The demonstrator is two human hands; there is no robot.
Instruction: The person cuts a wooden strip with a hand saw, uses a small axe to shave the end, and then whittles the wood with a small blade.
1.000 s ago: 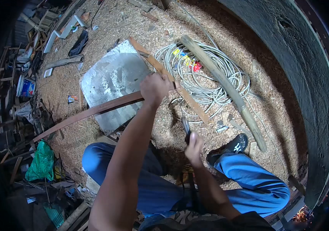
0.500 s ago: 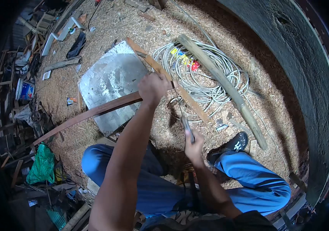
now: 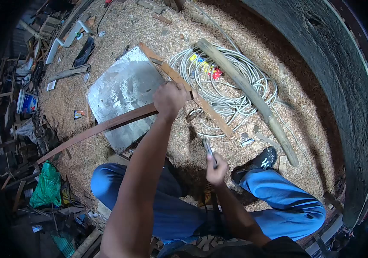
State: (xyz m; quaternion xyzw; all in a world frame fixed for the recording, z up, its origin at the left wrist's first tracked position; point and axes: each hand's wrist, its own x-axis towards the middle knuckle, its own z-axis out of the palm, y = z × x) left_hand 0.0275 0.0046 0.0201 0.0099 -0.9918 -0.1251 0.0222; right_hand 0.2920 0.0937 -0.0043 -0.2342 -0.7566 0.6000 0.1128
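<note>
left hand point(image 3: 169, 98) clenched round wooden strip point(image 3: 110, 122), strip trailing toward eight o'clock; right hand point(image 3: 217, 169) grasping thin tool point(image 3: 207, 146), drawn slightly toward six o'clock, suggesting backstroke.

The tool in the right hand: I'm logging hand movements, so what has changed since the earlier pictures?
The right hand has drawn the tool slightly back, farther from the wooden strip. Nothing was grasped or released. The left hand still grips the strip, which passes over the metal plate.
</note>
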